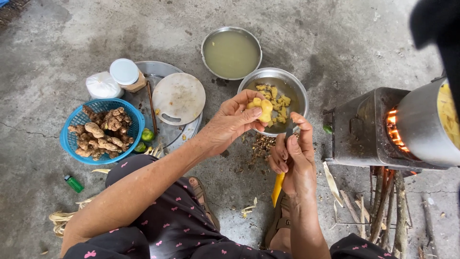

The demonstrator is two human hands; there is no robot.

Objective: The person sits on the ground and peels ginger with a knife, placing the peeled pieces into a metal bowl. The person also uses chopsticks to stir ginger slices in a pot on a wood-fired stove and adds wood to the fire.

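At the right edge of the frame a wood-fired metal stove (364, 129) burns beneath a pot (426, 127), while a blue basket (67, 139) of unpeeled ginger roots sits at centre left. At centre, over a steel bowl (299, 88) of cut pieces, the left hand (230, 122) pinches a peeled ginger piece (265, 110) in its fingertips. Just below, the right hand (294, 160) is closed round a yellow-handled knife (280, 180); the job looks best done with short, shallow strokes angled away from the fingers

Single head-worn view, looking steeply down, close over the lap, facing the concrete floor (57, 38)
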